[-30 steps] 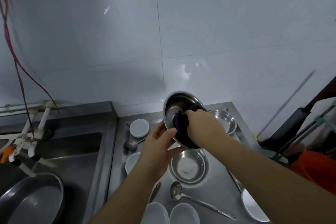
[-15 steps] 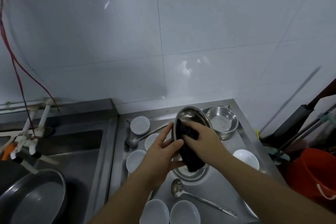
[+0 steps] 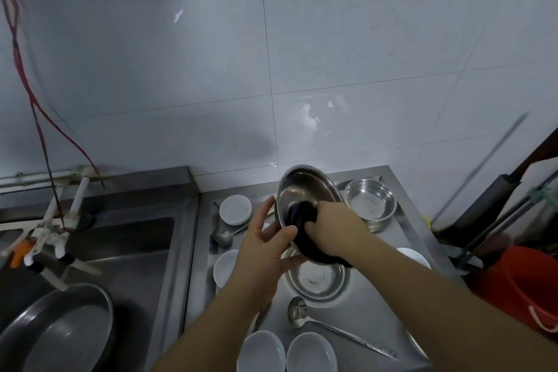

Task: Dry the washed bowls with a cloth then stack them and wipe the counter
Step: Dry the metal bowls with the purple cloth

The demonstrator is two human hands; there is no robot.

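Note:
A steel bowl (image 3: 303,190) is tilted up above the steel counter (image 3: 356,315), its inside facing me. My left hand (image 3: 265,251) grips its left rim. Inside the bowl, my right hand (image 3: 338,228) holds a dark purple cloth (image 3: 302,222) bunched against the lower wall. Two more steel bowls stand on the counter: one (image 3: 315,279) just under my hands, another (image 3: 370,202) at the back right. Several white bowls lie around, at the back (image 3: 235,209), at the left (image 3: 225,267) and at the front (image 3: 261,352).
A steel ladle (image 3: 332,328) lies on the counter's front part; a second spoon (image 3: 223,234) lies behind my left hand. A sink (image 3: 120,244) with a large metal basin (image 3: 57,332) is at left. A red bucket (image 3: 525,287) stands right of the counter.
The bowl has tipped more upright and my right hand has slid the cloth from its left edge down into the inside. The view has shifted slightly.

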